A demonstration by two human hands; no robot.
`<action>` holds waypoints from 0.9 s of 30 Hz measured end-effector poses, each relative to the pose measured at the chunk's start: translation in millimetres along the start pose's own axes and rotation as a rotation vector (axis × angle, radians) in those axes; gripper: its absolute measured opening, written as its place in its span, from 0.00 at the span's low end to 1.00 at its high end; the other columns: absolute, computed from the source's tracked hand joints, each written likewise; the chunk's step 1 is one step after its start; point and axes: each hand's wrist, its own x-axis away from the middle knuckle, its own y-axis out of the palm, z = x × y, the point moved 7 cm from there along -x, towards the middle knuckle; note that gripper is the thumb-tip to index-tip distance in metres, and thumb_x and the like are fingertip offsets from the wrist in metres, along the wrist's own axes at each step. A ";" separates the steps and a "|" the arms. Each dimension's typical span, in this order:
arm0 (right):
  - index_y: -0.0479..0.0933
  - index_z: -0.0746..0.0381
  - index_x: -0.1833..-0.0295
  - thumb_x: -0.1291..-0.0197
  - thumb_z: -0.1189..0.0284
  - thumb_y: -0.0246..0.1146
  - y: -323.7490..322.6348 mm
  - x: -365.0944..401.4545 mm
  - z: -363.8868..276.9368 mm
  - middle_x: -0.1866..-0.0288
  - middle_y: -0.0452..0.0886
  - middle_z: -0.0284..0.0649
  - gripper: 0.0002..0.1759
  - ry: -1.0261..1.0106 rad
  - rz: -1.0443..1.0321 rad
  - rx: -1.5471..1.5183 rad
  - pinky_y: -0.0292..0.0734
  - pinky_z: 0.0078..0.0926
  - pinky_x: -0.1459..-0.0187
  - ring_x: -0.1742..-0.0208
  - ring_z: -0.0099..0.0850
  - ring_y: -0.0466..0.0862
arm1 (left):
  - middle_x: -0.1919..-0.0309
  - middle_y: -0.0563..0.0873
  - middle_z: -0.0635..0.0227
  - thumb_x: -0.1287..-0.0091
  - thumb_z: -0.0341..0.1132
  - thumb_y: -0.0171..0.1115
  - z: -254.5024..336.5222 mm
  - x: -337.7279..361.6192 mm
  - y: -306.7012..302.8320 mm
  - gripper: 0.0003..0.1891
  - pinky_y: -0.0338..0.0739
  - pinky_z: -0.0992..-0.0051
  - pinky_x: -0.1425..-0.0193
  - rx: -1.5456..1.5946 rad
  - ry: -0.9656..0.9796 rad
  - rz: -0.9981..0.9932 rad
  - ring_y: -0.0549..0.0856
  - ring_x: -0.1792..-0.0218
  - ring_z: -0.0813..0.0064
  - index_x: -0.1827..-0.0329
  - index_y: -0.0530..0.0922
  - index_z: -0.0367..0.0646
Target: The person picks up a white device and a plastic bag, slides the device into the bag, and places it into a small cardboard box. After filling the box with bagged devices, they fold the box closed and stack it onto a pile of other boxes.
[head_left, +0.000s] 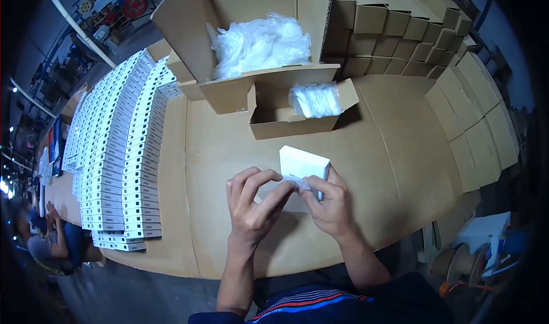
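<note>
A small white box [304, 162] is held over the table in front of me, tilted, by my right hand [333, 205]. The fingers of that hand are behind it and its thumb lies at the near edge. A thin, clear plastic piece [295, 181], looking like a small bag, is bunched at the box's near side. My left hand [252, 203] pinches this plastic between thumb and forefinger, its other fingers curled. The right thumb also touches the plastic. How far the plastic reaches into the box is hidden by my fingers.
An open carton [294, 131] with bundled plastic bags [315, 100] stands ahead, before a larger carton [229, 102] of loose clear bags [262, 45]. Stacked white boxes [142, 175] line the left side; brown cartons [396, 26] are piled behind right. Another person [57, 241] sits far left.
</note>
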 end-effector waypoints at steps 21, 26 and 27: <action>0.86 0.67 0.54 0.41 0.79 0.73 -3.9 -0.8 -5.3 0.52 0.80 0.52 0.10 0.004 -0.047 0.126 0.80 0.43 0.51 0.52 0.51 0.85 | 0.58 0.86 0.66 0.47 0.21 0.78 2.8 0.2 15.4 0.17 0.79 0.63 0.50 0.101 -0.017 -0.079 0.85 0.54 0.60 0.56 0.84 0.43; 0.85 0.66 0.51 0.34 0.75 0.70 -3.2 3.9 -8.0 0.47 0.78 0.60 0.09 0.016 -0.150 0.228 0.80 0.47 0.49 0.50 0.57 0.84 | 0.62 0.86 0.61 0.36 0.20 0.71 -19.9 15.1 30.0 0.11 0.80 0.61 0.54 0.256 -0.292 -0.152 0.87 0.56 0.58 0.53 0.79 0.38; 0.85 0.66 0.51 0.33 0.74 0.69 -3.8 5.4 -9.8 0.45 0.78 0.62 0.08 0.006 -0.169 0.231 0.80 0.49 0.48 0.50 0.58 0.83 | 0.63 0.86 0.60 0.33 0.21 0.69 -27.3 21.1 31.9 0.10 0.79 0.61 0.54 0.286 -0.403 -0.170 0.86 0.55 0.58 0.52 0.78 0.37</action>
